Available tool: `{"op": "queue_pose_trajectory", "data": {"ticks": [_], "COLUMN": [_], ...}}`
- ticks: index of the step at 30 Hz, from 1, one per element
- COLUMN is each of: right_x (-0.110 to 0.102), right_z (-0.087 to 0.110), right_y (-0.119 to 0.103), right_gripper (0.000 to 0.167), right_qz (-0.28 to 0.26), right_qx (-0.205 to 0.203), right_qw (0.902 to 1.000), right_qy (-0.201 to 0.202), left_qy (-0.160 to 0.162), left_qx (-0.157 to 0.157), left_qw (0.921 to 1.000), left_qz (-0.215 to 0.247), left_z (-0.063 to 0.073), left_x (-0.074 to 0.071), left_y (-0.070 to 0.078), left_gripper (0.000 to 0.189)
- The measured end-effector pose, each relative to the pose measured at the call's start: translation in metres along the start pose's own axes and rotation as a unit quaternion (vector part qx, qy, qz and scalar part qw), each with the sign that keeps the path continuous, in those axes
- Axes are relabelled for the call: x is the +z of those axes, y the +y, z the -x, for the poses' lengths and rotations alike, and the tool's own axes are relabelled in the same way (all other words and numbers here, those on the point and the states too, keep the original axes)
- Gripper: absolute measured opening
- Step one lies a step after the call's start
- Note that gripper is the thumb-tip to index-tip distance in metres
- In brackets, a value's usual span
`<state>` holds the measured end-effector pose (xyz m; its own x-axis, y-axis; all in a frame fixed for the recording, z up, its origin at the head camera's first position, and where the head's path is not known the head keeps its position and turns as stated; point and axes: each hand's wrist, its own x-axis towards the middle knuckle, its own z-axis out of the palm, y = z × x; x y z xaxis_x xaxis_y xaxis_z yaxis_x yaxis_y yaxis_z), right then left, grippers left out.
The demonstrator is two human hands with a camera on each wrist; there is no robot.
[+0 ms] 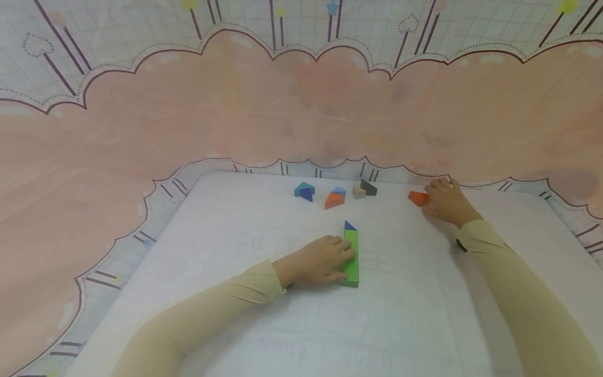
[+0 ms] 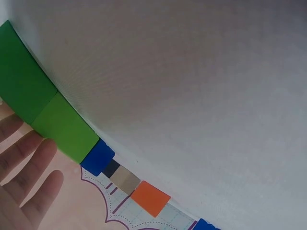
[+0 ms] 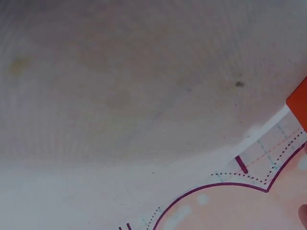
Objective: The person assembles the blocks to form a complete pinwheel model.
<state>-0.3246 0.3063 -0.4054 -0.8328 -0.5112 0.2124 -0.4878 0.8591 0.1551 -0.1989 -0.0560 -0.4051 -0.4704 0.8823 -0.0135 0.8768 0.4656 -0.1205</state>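
In the head view my left hand [image 1: 322, 259] rests against the left side of two green blocks [image 1: 351, 269] laid end to end, its fingertips over their edge. The left wrist view shows its fingers fairly straight beside the dark green block [image 2: 24, 72] and the light green block [image 2: 66, 127]. A blue triangular block [image 1: 349, 226] sits against their far end. At the far right my right hand [image 1: 449, 201] pinches the right end of an orange block [image 1: 417, 198] at the table's back edge. Only part of that orange block [image 3: 301, 105] shows in the right wrist view.
Along the back stand a teal block [image 1: 303, 187] with a dark blue triangle [image 1: 306, 194], an orange block [image 1: 334, 200] before a light blue triangle [image 1: 338, 190], and a wooden block [image 1: 359, 192] beside a dark grey one [image 1: 369, 187]. A patterned cloth [image 1: 282, 104] hangs behind the white table [image 1: 212, 220].
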Motion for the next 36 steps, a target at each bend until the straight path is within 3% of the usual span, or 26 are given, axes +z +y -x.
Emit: {"op": "queue_pose_trajectory", "data": {"ticks": [17, 29, 36], "right_x": [0.003, -0.001, 0.000], "right_z": [-0.002, -0.006, -0.011], "right_y": [-0.001, -0.018, -0.032], "right_gripper": [0.019, 0.019, 0.019], "right_qz": [-0.017, -0.007, 0.000], "right_qx": [-0.050, -0.110, -0.129], "right_qw": [0.9986, 0.9938, 0.9916], "right_qy": [-0.002, 0.011, -0.009], "left_qy": [-0.006, 0.005, 0.009], "left_qx": [-0.006, 0.002, 0.003], "left_qw": [1.0000, 1.0000, 0.9999], "left_qz": [0.002, -0.006, -0.009], "left_z": [0.000, 0.000, 0.000], "left_x": [-0.001, 0.000, 0.001], "left_y": [0.001, 0.000, 0.000], "left_gripper": [0.046, 0.045, 0.044]}}
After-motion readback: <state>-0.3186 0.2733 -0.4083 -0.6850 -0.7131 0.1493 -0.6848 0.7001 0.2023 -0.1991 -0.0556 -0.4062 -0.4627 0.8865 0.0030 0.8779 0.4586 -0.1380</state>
